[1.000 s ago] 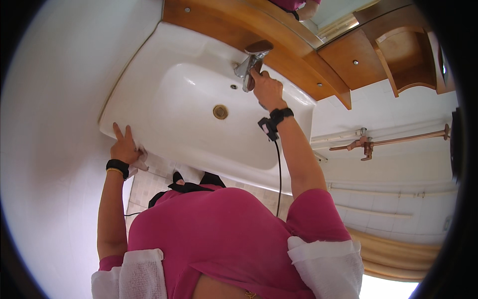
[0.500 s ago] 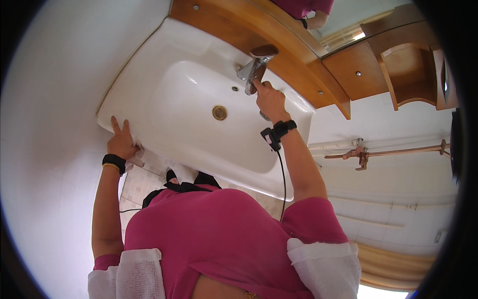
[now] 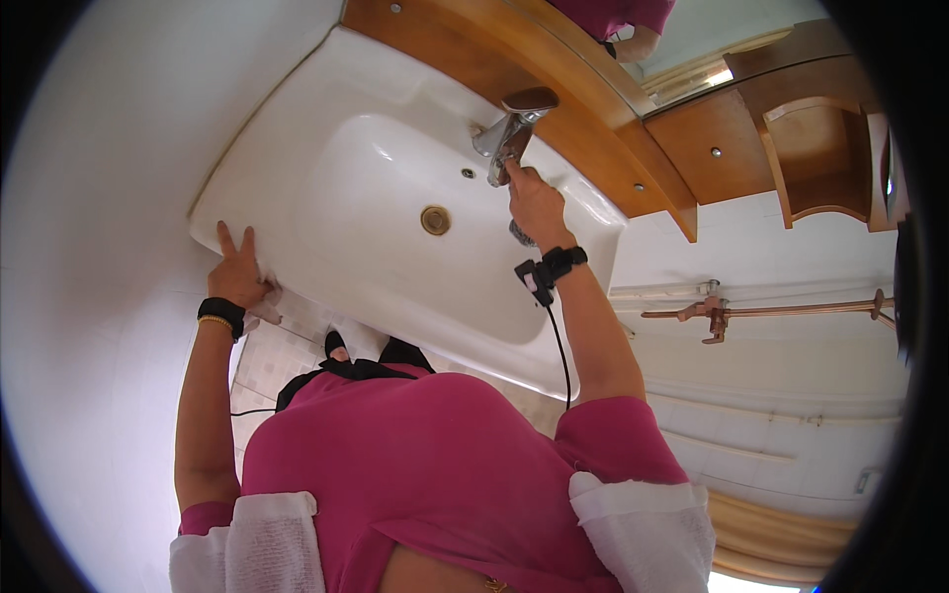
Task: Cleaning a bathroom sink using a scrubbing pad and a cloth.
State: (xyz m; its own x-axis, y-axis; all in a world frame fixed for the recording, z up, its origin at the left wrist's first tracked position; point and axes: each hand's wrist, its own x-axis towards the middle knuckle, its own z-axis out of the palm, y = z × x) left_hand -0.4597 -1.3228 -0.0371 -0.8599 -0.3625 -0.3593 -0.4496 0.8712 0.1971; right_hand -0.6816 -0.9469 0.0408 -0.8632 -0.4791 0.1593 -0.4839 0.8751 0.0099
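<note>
The white washbasin (image 3: 326, 227) spreads out in front of me, with a brass-coloured drain (image 3: 435, 220) in its floor. At its back edge stands a chrome faucet (image 3: 509, 138). My right hand (image 3: 539, 210) reaches to the faucet, its index finger against the spout and the other fingers curled. Under that palm shows a grey, rough-textured scrubber (image 3: 521, 234), mostly hidden. My left hand (image 3: 237, 272) is at the basin's front left corner, two fingers stretched over the rim. Its other fingers are bent round a whitish cloth (image 3: 267, 304), partly hidden.
A brown wooden shelf (image 3: 455, 54) runs behind the basin, below a mirror (image 3: 712, 35). Wooden cabinets (image 3: 712, 148) hang at the right. Copper-coloured pipework (image 3: 712, 312) crosses the right wall. A black cable (image 3: 561, 346) trails from my right wrist. White wall is close at left.
My right hand's fingers have shifted slightly at the spout, and more of the grey scrubber shows beneath. My left hand stays at the corner. The whole view has moved slightly.
</note>
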